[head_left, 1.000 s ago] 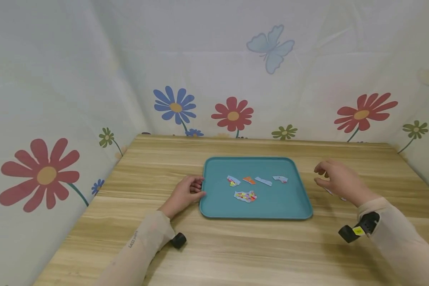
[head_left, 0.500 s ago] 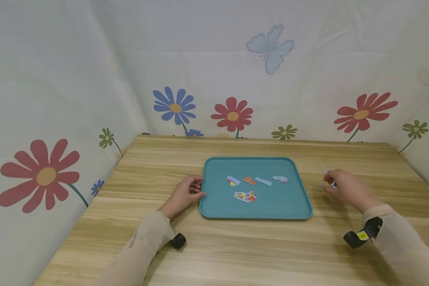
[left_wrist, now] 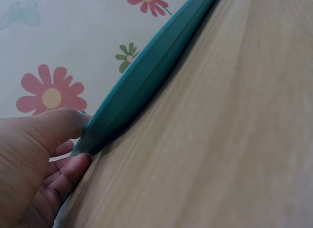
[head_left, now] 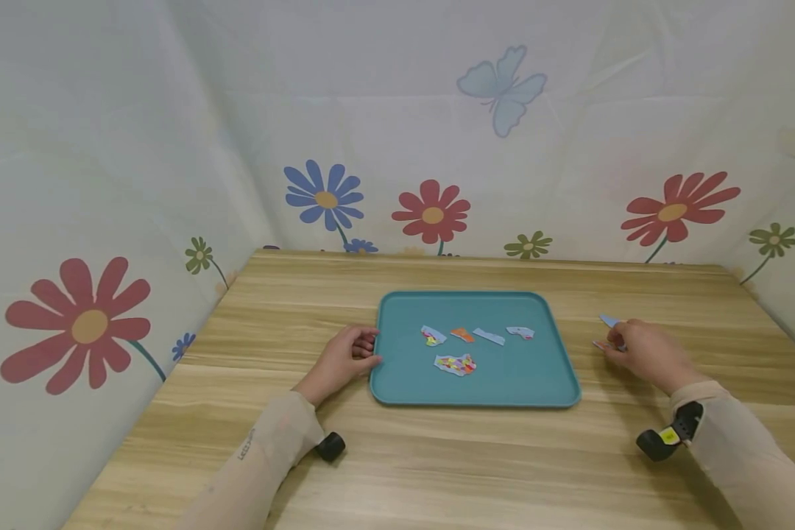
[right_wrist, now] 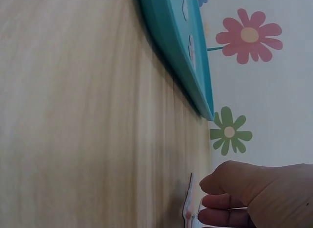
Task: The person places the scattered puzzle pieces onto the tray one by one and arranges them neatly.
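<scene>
A teal tray (head_left: pixel 503 394) lies on the wooden table with several torn-edged picture pieces on it. Among these are a multicoloured piece (head_left: pixel 456 364) at the front and an orange piece (head_left: pixel 462 335) behind it. My left hand (head_left: pixel 341 361) holds the tray's left rim, thumb and curled fingertips at its edge. To the right of the tray, my right hand (head_left: pixel 645 353) has bent fingers down among loose pieces. A blue piece (head_left: pixel 609 321) and a small reddish piece (head_left: pixel 599 344) show past its fingertips. I cannot tell whether the fingers pinch one.
In the tray's back row also lie a blue-and-yellow piece (head_left: pixel 433 336), a narrow blue strip (head_left: pixel 489 336) and a pale piece (head_left: pixel 520 333). A flower-printed cloth (head_left: pixel 570 147) hangs behind and at both sides of the table (head_left: pixel 477 464).
My right hand has moved right, away from the tray's side, and down onto the loose pieces, its fingertips drawing closer together. My left hand and the tray have stayed put.
</scene>
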`<state>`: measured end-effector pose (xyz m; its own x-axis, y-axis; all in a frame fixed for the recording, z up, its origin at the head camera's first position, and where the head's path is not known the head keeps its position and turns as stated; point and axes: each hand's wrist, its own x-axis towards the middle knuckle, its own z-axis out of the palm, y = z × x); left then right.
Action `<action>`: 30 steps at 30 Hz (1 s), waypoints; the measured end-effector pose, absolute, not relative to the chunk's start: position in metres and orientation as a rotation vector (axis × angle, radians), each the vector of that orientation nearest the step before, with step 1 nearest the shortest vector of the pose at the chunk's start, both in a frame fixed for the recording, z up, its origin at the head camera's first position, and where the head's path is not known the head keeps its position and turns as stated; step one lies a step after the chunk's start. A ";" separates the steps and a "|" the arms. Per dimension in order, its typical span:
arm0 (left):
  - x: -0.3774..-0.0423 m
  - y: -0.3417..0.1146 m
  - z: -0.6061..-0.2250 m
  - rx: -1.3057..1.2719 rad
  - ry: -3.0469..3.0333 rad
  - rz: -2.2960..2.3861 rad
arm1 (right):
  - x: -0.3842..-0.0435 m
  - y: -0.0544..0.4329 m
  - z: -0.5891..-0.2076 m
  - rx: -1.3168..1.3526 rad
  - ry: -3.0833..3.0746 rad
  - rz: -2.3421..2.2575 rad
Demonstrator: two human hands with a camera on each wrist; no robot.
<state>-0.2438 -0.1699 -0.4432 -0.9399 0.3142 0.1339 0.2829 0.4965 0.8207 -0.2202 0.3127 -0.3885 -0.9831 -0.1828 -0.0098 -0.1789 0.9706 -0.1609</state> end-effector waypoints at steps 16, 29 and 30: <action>-0.242 -0.170 -0.441 0.533 2.685 1.477 | -0.224 0.312 -0.396 -0.279 3.102 -0.218; -0.243 -0.169 -0.442 0.537 2.691 1.481 | -0.223 0.313 -0.398 -0.287 3.122 -0.192; -0.243 -0.169 -0.442 0.537 2.692 1.480 | -0.223 0.313 -0.398 -0.287 3.121 -0.192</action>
<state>-0.2427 -0.1694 -0.4417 -0.9404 0.3083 0.1438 0.2866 0.4905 0.8229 -0.2226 0.3128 -0.3976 -0.9833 -0.1815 0.0097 -0.1814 0.9759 -0.1215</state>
